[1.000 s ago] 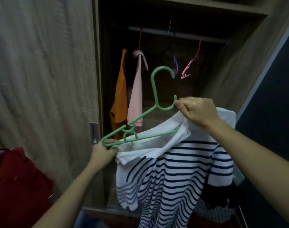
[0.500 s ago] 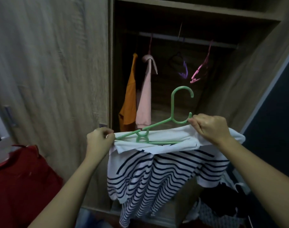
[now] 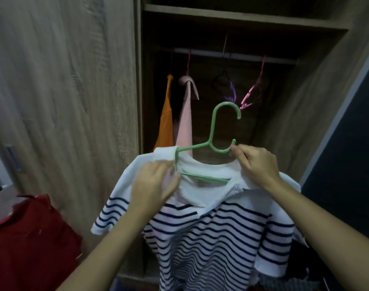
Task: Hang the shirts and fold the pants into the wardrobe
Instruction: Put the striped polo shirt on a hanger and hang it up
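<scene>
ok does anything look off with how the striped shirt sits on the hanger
The green hanger sits askew in the striped shirt: its arm by the left hand is bare above the bunched collar, not under the shoulder. The right hand pinches the hanger.

In dim light, an open wood-grain wardrobe [image 3: 63, 80] stands beside a dark blue wall [image 3: 347, 164].

Both bare forearms rose from the lower edge toward the centre. The right hand [image 3: 258, 168], knuckles up, pinched the green hanger [image 3: 213, 131] below its hook between thumb and forefinger. The left hand [image 3: 156, 184], motion-blurred, curled its fingers on the collar of the striped shirt [image 3: 200, 238].
</scene>
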A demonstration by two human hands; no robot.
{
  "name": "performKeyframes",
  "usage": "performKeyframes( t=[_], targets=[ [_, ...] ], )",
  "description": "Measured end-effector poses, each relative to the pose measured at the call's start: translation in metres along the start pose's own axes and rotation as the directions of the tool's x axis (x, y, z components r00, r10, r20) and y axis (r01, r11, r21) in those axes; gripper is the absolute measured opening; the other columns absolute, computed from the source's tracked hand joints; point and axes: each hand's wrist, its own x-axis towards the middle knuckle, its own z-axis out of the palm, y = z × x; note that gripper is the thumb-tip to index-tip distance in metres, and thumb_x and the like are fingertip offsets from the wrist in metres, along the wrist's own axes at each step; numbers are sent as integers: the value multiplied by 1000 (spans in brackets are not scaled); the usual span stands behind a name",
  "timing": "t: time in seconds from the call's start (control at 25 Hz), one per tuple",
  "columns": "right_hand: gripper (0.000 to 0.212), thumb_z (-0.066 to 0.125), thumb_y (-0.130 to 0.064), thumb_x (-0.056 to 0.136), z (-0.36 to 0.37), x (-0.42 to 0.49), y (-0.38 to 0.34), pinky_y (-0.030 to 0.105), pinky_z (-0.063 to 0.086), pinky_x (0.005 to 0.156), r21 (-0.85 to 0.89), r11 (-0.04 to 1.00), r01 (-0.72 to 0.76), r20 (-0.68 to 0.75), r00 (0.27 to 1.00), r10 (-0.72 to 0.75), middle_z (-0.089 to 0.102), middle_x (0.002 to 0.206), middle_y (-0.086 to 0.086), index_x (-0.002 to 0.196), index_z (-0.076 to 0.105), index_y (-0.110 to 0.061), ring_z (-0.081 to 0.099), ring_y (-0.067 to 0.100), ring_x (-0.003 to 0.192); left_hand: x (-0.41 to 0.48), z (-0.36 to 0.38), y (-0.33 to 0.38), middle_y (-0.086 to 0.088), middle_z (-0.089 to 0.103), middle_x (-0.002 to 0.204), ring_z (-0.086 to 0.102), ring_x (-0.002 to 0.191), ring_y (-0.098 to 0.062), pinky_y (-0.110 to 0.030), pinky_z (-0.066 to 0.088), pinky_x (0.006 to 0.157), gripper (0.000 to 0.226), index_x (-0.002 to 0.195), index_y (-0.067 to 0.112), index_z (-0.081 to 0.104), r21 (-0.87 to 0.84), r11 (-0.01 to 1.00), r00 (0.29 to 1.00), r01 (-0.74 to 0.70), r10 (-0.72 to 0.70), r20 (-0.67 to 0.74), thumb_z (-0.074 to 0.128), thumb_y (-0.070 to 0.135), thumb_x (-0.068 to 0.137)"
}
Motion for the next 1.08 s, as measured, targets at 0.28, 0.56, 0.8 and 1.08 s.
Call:
performKeyframes(
  t=[0.28, 0.56, 0.8, 1.08],
  targets=[
    [59, 24, -64, 91, -4, -1, -12, 26, 39, 42, 42, 989, 144, -109, 984, -139, 69, 69, -6, 85, 67, -24, 66, 17, 62, 37, -35, -35, 5, 63, 72, 56, 62, -6, -26, 39, 54, 70, 90, 26, 60, -25, 997, 866, 77, -55, 496, 22, 83, 79],
    [60, 25, -72, 82, -33, 22, 13, 32, 42, 57, 140, 989, 53, 155, 985, -75, 65, 81, -8, 117, 52, -32, 60, 14, 70, 65, -63, -51, 8, 63, 72, 57, 60, -8, -34, 46, 56, 40, 96, 29, 66, -89, 992, 963, 84, -58, 261, 44, 60, 84],
    [42, 45, -59, 80, -44, 16, 17, 40, 43, 61, 419, 905, -77, 332, 940, -74, 62, 73, 2, 81, 64, -21, 56, 20, 66, 91, -84, -49, 15, 63, 70, 56, 61, -1, -16, 40, 55, 23, 79, 44, 64, -139, 983, 944, 117, -67, 322, 48, 62, 78],
    [37, 43, -61, 80, -50, 29, 21, 50, 49, 67, 307, 944, -121, 169, 983, 71, 61, 69, -4, 82, 59, -28, 59, 19, 68, 113, -102, -53, 27, 58, 71, 52, 63, 3, -15, 32, 51, 38, 70, 35, 58, -12, 998, 871, 57, -44, 489, 54, 73, 69]
  ],
)
